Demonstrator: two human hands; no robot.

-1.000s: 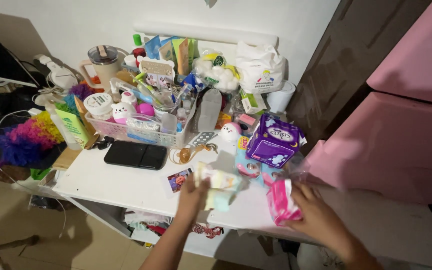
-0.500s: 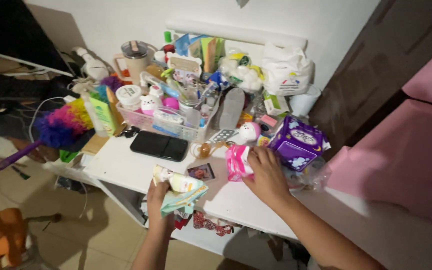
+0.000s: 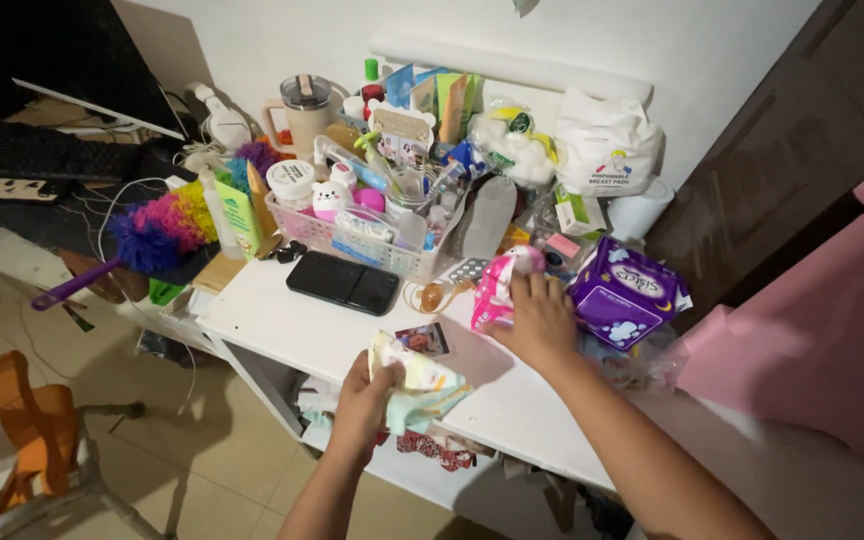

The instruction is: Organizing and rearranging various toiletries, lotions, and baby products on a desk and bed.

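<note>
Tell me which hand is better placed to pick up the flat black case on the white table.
Probably the left hand: it is nearer the flat black case, though it holds a pale soft packet. The right hand grips a pink packet, farther off.

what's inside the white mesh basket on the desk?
The white mesh basket holds a white round-lidded jar, a small bear-shaped bottle, a clear cup of pens and flat packets. Its bottom is covered by these, so anything lower cannot be seen.
</note>
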